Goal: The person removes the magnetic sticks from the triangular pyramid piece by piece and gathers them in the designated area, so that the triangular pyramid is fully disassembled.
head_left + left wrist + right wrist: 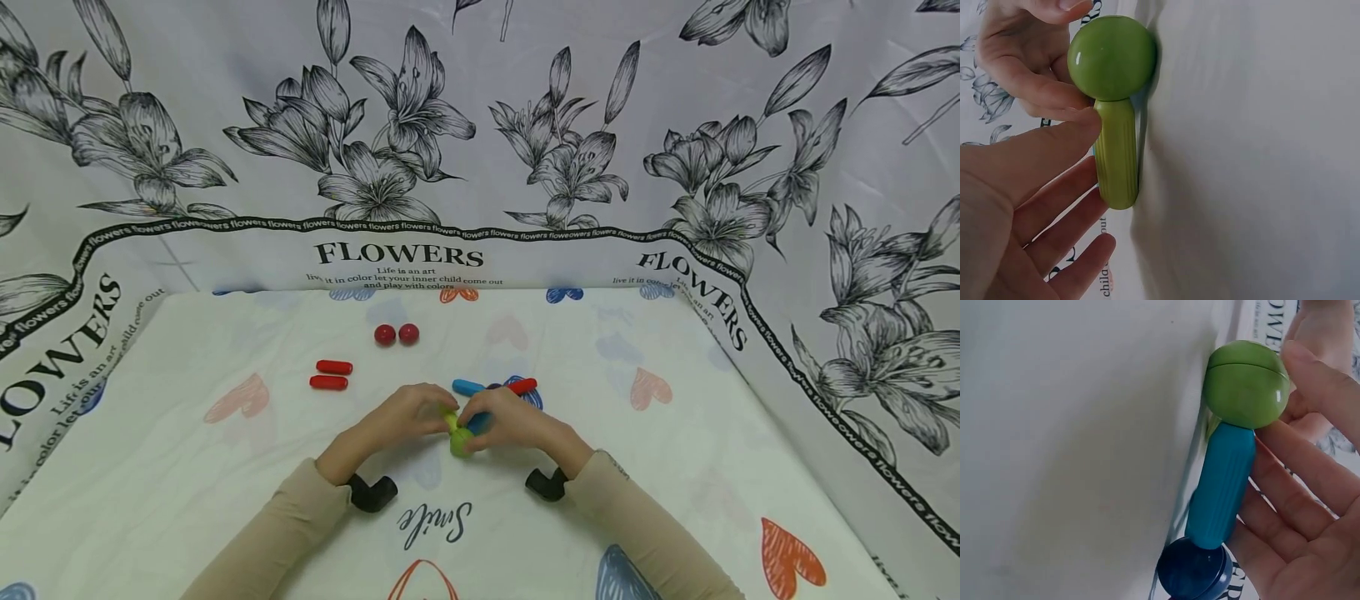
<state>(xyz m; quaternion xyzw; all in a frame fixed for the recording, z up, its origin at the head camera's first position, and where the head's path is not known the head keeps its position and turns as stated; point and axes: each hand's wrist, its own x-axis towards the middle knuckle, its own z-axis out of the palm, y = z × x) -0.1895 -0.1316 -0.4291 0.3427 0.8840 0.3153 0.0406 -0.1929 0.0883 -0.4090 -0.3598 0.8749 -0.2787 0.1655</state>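
Note:
My left hand pinches a ribbed yellow-green rod between thumb and fingers. One end of the rod meets a glossy green ball. On the ball's other side, my right hand holds it with thumb and index finger, the remaining fingers lying along a blue rod. That blue rod runs from the green ball to a dark blue ball. In the head view, a second blue rod and a red rod lie at the dark blue ball, which the right hand partly hides.
Two red balls sit side by side towards the back of the table. Two loose red rods lie parallel, left of the hands. A white printed cloth covers the table, and a flowered curtain stands behind it.

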